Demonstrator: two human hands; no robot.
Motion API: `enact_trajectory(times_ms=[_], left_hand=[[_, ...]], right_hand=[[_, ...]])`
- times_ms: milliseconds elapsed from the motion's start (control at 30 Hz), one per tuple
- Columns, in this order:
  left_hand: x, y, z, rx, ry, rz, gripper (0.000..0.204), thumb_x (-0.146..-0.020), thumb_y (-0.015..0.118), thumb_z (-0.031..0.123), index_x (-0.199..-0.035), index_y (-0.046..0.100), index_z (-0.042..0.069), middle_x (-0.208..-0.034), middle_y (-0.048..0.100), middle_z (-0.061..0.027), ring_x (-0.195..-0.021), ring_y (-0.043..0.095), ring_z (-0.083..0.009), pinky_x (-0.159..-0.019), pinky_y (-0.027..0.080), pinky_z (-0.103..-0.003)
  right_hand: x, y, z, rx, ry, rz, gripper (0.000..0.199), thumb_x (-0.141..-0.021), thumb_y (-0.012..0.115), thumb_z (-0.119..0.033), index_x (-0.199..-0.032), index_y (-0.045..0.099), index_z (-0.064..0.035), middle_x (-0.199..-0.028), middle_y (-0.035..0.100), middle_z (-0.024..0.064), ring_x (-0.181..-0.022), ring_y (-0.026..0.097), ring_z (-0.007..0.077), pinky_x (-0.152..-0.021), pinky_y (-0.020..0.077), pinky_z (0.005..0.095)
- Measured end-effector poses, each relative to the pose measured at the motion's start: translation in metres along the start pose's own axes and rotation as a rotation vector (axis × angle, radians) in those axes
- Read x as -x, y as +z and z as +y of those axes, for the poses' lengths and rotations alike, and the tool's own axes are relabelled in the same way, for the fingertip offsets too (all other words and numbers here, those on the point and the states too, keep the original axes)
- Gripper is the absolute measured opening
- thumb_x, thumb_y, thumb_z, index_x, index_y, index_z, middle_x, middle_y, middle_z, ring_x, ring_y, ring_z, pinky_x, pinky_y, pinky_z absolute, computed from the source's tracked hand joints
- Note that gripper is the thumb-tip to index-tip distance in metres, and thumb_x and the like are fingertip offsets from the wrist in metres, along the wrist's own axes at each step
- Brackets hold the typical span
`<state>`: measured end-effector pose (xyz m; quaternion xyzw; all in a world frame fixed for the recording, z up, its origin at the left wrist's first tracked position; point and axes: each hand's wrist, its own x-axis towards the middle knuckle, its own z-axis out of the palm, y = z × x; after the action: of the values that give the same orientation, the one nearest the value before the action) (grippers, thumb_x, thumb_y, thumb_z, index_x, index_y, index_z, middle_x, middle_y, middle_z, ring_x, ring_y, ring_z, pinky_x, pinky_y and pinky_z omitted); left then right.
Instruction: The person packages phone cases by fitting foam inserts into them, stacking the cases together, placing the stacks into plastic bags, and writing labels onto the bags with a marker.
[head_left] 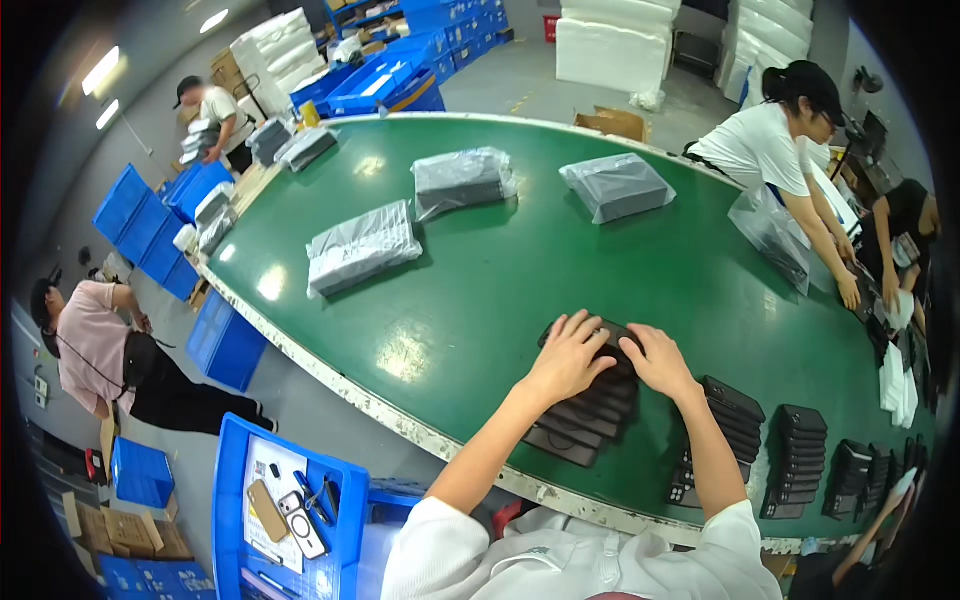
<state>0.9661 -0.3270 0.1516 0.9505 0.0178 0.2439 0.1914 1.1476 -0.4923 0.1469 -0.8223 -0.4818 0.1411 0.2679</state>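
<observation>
In front of me on the green table lies an overlapping row of dark phone cases (575,425), running from the table's near edge toward its middle. My left hand (572,362) rests over the far end of this row, its fingers stretched forward and its thumb apart. My right hand (658,362) touches the same end from the right, with thumb and fingers spread. Between the two hands the dark surface of the endmost cases shows. Both palms hide part of the row. Just right of my right forearm lies another row of dark phone cases (735,415).
Further right stand more stacks of cases (797,460). Across the green table (480,270) lie bagged grey bundles (362,245). A blue bin (225,500) with papers and phone cases stands at my lower left. A co-worker (770,150) leans over the right side with a plastic bag (770,235).
</observation>
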Motion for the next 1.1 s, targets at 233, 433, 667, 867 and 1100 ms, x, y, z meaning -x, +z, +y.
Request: enact_trajectory(times_ms=[233,433,667,867,1100], left_hand=[[0.087,-0.071,0.070,0.419,-0.816,0.408,0.024,-0.106,0.067,0.016,-0.120,0.070,-0.003,-0.118,0.071,-0.0186,-0.104,0.073,-0.0295,-0.090,0.057,-0.038],[0.207,-0.041,0.145,1.300,-1.434,0.278,0.030,-0.111,0.064,0.025,-0.126,0.063,-0.002,-0.115,0.070,-0.0147,-0.099,0.073,-0.0190,-0.078,0.063,-0.034],[0.101,-0.020,0.127,0.734,-1.049,0.215,0.026,-0.109,0.065,0.016,-0.123,0.055,-0.004,-0.120,0.067,-0.0152,-0.104,0.072,-0.0233,-0.092,0.061,-0.035],[0.072,0.031,0.116,0.772,-0.777,0.650,0.018,-0.105,0.065,0.003,-0.116,0.053,-0.003,-0.122,0.067,-0.0165,-0.110,0.070,-0.0217,-0.101,0.058,-0.035],[0.101,0.051,0.116,0.715,-0.959,0.529,0.024,-0.105,0.061,0.004,-0.126,0.054,-0.003,-0.126,0.067,-0.0181,-0.121,0.068,-0.0260,-0.107,0.055,-0.038]], right_hand=[[-0.023,0.004,-0.011,0.222,-0.049,-0.051,0.066,-0.109,0.056,-0.052,-0.147,0.060,0.0009,-0.153,0.059,0.0186,-0.142,0.051,0.0373,-0.120,0.0397,0.0497],[-0.023,0.006,-0.032,0.179,-0.050,-0.118,0.071,-0.108,0.055,-0.056,-0.149,0.058,0.0017,-0.154,0.058,0.0194,-0.141,0.051,0.0368,-0.120,0.0397,0.0497],[-0.012,-0.006,-0.050,0.093,-0.040,-0.228,0.083,-0.103,0.059,-0.064,-0.149,0.057,0.0047,-0.141,0.068,0.0233,-0.134,0.058,0.0406,-0.117,0.0451,0.0474],[-0.015,-0.018,-0.061,0.105,-0.024,-0.166,0.103,-0.094,0.068,-0.070,-0.158,0.045,0.0072,-0.150,0.057,0.0351,-0.142,0.056,0.0448,-0.121,0.0436,0.0474],[0.000,0.009,-0.083,0.409,-0.154,-0.173,0.135,-0.073,0.085,-0.068,-0.172,0.020,-0.0036,-0.158,0.042,0.0341,-0.138,0.049,0.0516,-0.113,0.0426,0.0599]])
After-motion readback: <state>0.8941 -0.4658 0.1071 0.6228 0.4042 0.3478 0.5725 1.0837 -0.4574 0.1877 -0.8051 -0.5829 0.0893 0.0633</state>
